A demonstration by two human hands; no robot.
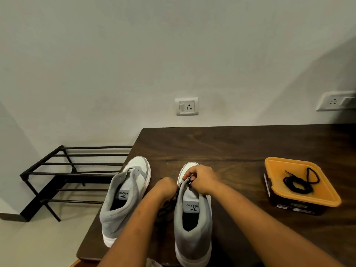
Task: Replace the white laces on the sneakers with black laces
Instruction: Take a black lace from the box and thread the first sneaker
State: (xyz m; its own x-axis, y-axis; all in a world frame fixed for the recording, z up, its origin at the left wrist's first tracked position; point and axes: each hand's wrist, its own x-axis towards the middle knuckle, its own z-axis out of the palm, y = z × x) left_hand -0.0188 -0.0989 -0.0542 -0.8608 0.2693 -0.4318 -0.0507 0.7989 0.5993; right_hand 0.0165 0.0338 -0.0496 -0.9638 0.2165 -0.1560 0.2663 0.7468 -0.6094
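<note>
Two grey-and-white sneakers stand on the dark wooden table, toes toward the wall. The left sneaker has no lace in its eyelets. Over the tongue of the right sneaker, my right hand pinches a black lace at the front eyelets. My left hand has its fingers curled on the left side of the same shoe, where the black lace runs down between the shoes; its fingertips are hidden. A second black lace lies coiled on an orange lid.
The orange-lidded dark box sits at the right of the table. A black metal shoe rack stands on the floor left of the table. Two wall sockets are on the wall behind.
</note>
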